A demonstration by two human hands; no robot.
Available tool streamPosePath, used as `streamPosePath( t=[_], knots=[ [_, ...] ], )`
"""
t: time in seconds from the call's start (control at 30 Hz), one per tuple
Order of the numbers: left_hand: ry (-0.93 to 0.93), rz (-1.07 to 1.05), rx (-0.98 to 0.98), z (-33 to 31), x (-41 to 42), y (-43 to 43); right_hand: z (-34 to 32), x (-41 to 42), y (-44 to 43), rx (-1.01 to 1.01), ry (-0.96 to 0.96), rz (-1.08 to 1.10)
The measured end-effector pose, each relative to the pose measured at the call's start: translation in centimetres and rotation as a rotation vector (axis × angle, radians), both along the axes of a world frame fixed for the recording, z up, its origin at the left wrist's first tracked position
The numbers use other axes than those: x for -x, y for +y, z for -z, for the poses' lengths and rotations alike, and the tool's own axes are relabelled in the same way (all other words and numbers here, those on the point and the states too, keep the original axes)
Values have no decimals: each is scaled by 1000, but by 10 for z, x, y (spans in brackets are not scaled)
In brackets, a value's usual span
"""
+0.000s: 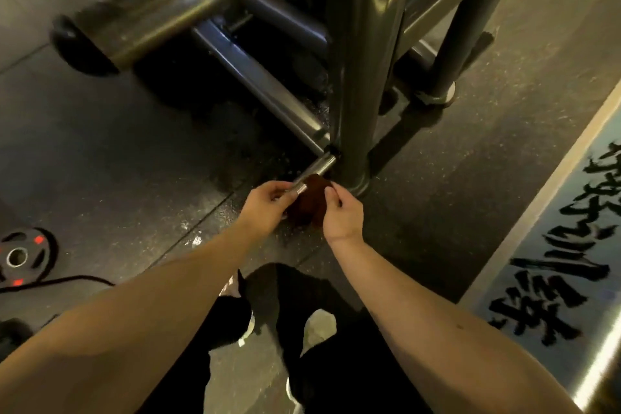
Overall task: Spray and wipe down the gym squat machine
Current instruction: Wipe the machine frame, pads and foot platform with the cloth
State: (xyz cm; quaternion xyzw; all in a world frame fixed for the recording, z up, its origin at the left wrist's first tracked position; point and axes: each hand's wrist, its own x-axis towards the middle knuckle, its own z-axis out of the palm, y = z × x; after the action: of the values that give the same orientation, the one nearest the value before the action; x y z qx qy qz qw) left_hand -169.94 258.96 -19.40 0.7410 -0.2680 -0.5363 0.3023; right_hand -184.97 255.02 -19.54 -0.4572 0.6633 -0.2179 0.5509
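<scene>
Left hand (268,203) curls round the cloth (314,203) under the chrome peg (319,167). Right hand (343,213) pinches its other edge. The peg juts from the foot of the squat machine's post (361,84). The cloth looks soft and light and the steel slick, so hold both cloth ends.

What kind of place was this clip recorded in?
Most likely a gym: a heavy tubular steel machine frame stands on speckled rubber flooring, and a weight plate lies on the floor at left.
</scene>
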Motion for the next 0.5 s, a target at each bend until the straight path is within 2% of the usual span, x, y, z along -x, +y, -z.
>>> streamPosePath(
  t=[0.13,0.23,0.3,0.4,0.5],
  knots=[
    [-140,113,19,88,-10,-29,92,-3,-32,134,-1,45],
    [-314,288,-72,152,-27,-41,151,-7,-58,182,57,60],
    [-384,375,-151,184,-38,-46,183,-10,-72,286,103,49],
    [-378,483,-152,210,-48,-49,220,-17,-92,445,234,-102],
    [-387,520,-70,221,-51,-47,248,-25,-102,449,413,-338]
  ],
)
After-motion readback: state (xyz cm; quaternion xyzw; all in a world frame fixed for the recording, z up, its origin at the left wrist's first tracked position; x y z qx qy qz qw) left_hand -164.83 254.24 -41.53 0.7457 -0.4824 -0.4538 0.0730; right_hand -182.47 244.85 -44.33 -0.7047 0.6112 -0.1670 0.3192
